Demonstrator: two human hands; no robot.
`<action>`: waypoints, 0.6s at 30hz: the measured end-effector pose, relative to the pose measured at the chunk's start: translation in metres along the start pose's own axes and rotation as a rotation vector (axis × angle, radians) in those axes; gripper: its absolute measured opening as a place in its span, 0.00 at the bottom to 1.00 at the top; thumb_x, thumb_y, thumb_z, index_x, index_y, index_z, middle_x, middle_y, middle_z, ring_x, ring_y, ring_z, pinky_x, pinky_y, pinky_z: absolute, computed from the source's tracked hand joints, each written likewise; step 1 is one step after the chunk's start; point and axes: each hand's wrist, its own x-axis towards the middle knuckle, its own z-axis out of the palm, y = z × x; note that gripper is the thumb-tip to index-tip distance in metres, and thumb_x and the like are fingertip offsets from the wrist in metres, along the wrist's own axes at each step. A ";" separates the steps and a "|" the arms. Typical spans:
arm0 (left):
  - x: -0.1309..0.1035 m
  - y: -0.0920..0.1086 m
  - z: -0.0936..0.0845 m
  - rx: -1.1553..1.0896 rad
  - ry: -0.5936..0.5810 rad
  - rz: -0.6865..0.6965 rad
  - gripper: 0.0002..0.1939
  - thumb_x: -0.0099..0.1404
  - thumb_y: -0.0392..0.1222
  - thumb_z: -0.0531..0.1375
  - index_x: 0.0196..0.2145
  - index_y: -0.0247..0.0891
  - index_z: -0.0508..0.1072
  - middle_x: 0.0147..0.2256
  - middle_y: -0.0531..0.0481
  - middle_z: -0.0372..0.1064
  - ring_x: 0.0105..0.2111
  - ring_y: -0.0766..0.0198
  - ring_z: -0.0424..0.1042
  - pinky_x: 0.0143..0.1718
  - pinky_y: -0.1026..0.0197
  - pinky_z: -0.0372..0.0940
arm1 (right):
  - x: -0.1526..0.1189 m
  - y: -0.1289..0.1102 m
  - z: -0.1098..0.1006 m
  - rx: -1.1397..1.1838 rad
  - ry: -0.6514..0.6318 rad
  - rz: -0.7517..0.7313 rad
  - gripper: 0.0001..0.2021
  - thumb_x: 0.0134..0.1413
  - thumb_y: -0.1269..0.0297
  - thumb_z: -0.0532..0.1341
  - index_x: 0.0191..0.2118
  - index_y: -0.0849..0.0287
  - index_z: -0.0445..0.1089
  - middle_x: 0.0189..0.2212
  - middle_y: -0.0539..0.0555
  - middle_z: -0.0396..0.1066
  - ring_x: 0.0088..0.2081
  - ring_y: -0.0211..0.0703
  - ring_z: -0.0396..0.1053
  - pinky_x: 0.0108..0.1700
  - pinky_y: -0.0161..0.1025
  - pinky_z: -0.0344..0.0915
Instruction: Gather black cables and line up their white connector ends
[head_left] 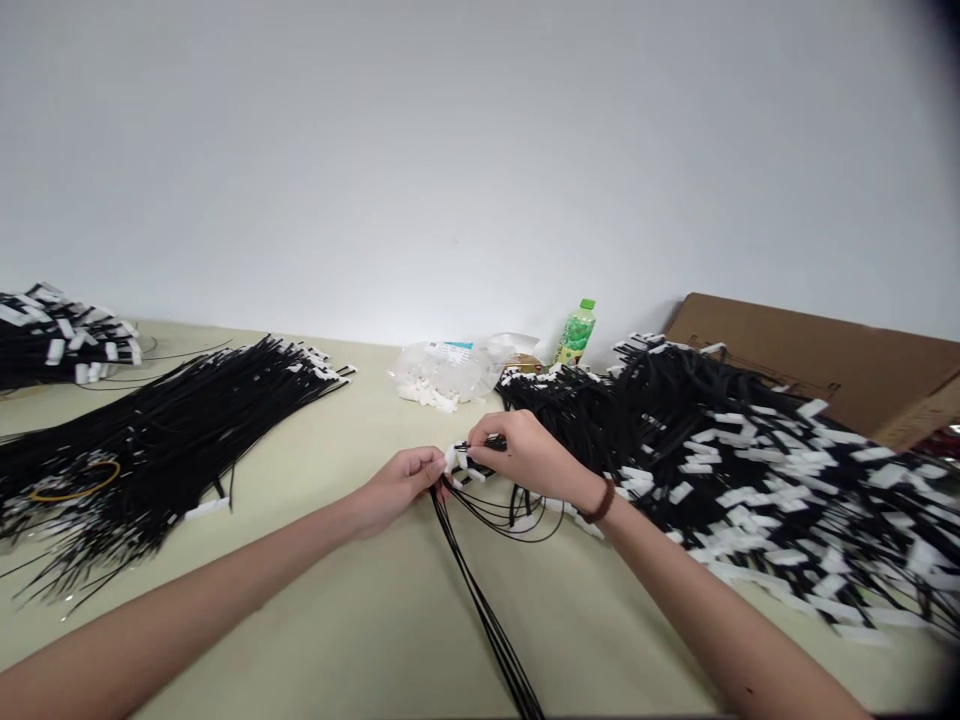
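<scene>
Black cords (487, 610) run from the table's near edge up into the person's hands, where the left hand (401, 482) pinches them just below their white connectors (459, 462) and the right hand (525, 455) grips one connector end. Judging by the piles, a bundled heap (172, 420) lies finished on the left, while the larger loose heap (750, 470) on the right looks still unsorted

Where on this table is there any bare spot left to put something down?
Bare tabletop shows between the two forearms and the left bundle of black cables. A smaller patch lies between that bundle and the plastic bag. The right side is crowded: a big cable pile runs from the bottle to the cardboard.
</scene>
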 end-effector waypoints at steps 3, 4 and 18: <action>0.000 -0.001 0.000 0.020 -0.004 0.018 0.18 0.55 0.54 0.56 0.25 0.34 0.64 0.22 0.54 0.62 0.25 0.69 0.59 0.28 0.66 0.51 | -0.004 -0.002 0.003 0.009 0.037 0.014 0.04 0.48 0.70 0.58 0.26 0.61 0.70 0.27 0.50 0.70 0.30 0.36 0.65 0.33 0.32 0.57; 0.000 -0.001 0.001 0.022 -0.001 0.025 0.18 0.54 0.54 0.56 0.25 0.34 0.64 0.22 0.54 0.62 0.24 0.69 0.58 0.28 0.66 0.51 | -0.006 -0.002 0.004 0.021 0.053 0.014 0.05 0.48 0.70 0.58 0.26 0.61 0.70 0.27 0.50 0.70 0.30 0.36 0.65 0.33 0.32 0.57; -0.007 0.001 0.011 0.030 0.060 0.078 0.19 0.52 0.55 0.58 0.25 0.33 0.65 0.23 0.53 0.61 0.25 0.68 0.59 0.30 0.66 0.52 | -0.023 0.011 0.035 0.035 0.297 -0.107 0.04 0.53 0.70 0.55 0.29 0.60 0.64 0.30 0.51 0.67 0.35 0.40 0.62 0.40 0.37 0.56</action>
